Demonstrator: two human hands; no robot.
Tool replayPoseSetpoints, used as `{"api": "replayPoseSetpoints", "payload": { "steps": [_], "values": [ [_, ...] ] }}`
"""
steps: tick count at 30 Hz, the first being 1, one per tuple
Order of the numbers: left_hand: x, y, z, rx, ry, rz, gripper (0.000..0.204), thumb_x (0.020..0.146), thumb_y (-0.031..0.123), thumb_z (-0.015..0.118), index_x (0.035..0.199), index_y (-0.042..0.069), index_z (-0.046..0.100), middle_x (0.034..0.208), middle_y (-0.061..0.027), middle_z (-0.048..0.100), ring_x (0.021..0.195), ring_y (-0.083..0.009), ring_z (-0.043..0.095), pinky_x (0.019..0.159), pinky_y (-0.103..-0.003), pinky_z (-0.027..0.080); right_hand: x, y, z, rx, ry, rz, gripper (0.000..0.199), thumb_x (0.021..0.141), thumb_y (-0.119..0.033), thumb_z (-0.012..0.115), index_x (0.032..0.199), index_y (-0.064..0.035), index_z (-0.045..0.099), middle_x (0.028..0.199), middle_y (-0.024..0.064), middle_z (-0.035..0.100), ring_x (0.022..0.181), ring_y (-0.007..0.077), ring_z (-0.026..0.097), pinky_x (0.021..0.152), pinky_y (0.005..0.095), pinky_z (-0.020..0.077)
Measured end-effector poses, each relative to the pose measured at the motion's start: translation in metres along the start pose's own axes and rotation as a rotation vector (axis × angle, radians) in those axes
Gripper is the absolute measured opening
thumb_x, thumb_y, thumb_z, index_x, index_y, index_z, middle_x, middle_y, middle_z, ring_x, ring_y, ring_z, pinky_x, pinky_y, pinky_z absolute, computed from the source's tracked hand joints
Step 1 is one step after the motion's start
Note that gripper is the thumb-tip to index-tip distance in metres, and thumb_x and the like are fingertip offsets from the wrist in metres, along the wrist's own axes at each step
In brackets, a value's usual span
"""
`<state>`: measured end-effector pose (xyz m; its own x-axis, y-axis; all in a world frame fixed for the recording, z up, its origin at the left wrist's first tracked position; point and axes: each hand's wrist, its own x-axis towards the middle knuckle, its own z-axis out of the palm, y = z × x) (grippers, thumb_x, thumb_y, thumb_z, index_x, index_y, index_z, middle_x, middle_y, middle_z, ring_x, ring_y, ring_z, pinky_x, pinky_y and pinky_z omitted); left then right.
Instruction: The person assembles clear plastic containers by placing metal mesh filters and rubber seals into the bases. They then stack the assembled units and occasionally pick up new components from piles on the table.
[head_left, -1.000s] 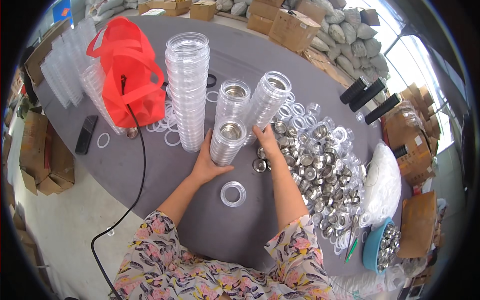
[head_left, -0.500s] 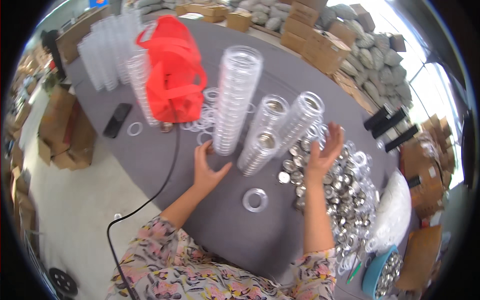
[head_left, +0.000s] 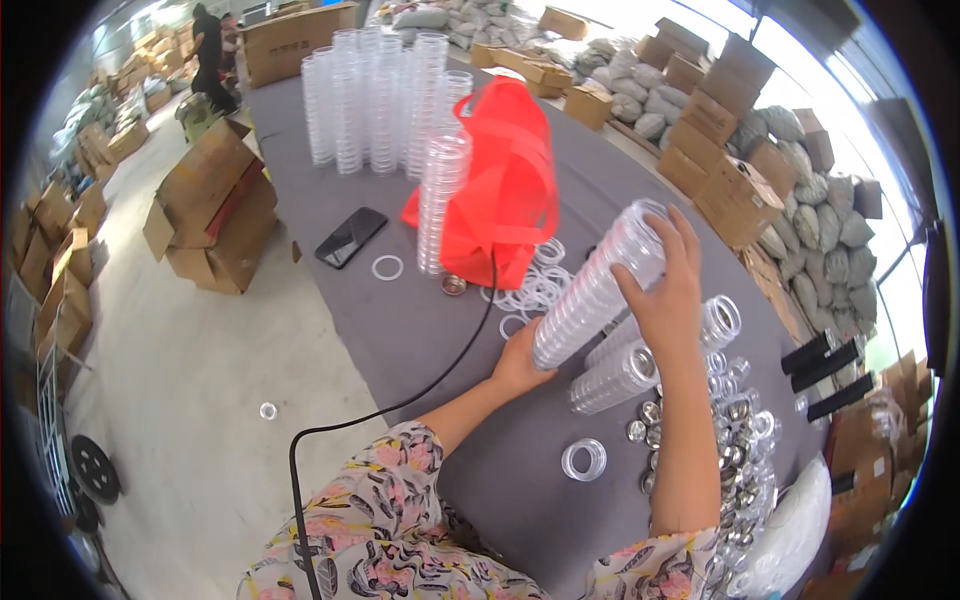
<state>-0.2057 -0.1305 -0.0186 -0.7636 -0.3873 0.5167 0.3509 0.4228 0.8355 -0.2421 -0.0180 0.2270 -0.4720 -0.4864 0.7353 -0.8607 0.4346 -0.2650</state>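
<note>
A person's left hand [head_left: 520, 362] grips the bottom of a tall stack of clear lids [head_left: 596, 287]; the right hand [head_left: 668, 290] clasps its top. The stack tilts toward one o'clock above a grey table [head_left: 400, 320].

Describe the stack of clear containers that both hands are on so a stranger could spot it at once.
Start at the red bag on the grey table. Right of it leans a tall stack of clear containers, left hand at its base, right hand near its top. Shorter stacks beside it go unheld.
</note>
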Motion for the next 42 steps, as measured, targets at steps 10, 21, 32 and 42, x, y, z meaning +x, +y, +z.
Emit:
{"api": "replayPoseSetpoints", "payload": {
  "steps": [10,21,32,42],
  "values": [
    [-0.114,0.115,-0.041,0.016,-0.162,0.161,0.069,0.058,0.013,0.073,0.119,0.002,0.043,0.11,-0.0186,0.054,0.1,-0.0391,0.052,0.088,-0.047,0.041,-0.093,-0.073,-0.11,-0.006,0.292,-0.269,0.07,0.077,-0.033,0.069,0.131,-0.0042,0.036,0.137,0.0211,0.035,0.125,0.0351,0.037,0.102,0.0467,0.032],
    [-0.215,0.132,0.091,-0.291,-0.623,0.092,0.075,0.064,0.019,0.071,0.127,0.0,0.034,0.115,-0.0181,0.051,0.107,-0.0367,0.05,0.09,-0.046,0.039,-0.204,-0.085,-0.18,-0.724,0.263,-0.024,0.07,0.074,-0.038,0.074,0.121,0.0013,0.04,0.119,0.0233,0.051,0.109,0.0402,0.051,0.095,0.0511,0.0408],
    [-0.18,0.09,0.077,-0.071,-0.53,0.235,0.07,0.071,0.017,0.062,0.132,-0.001,0.033,0.136,-0.0198,0.035,0.128,-0.0329,0.034,0.106,-0.046,0.027,-0.227,-0.074,-0.166,-0.59,0.638,0.04,0.079,0.071,-0.027,0.079,0.125,0.0086,0.033,0.118,0.0248,0.05,0.105,0.0394,0.054,0.092,0.0471,0.0443],
    [-0.187,0.07,0.1,0.342,-0.625,0.353,0.034,0.077,0.015,0.053,0.106,-0.002,0.054,0.126,-0.021,0.046,0.125,-0.0347,0.038,0.105,-0.047,0.028,-0.255,-0.053,-0.176,-0.448,0.626,0.184,0.097,0.077,-0.054,0.064,0.136,0.01,0.021,0.132,0.0257,0.037,0.12,0.0389,0.041,0.101,0.0505,0.0321]
  ]
}}
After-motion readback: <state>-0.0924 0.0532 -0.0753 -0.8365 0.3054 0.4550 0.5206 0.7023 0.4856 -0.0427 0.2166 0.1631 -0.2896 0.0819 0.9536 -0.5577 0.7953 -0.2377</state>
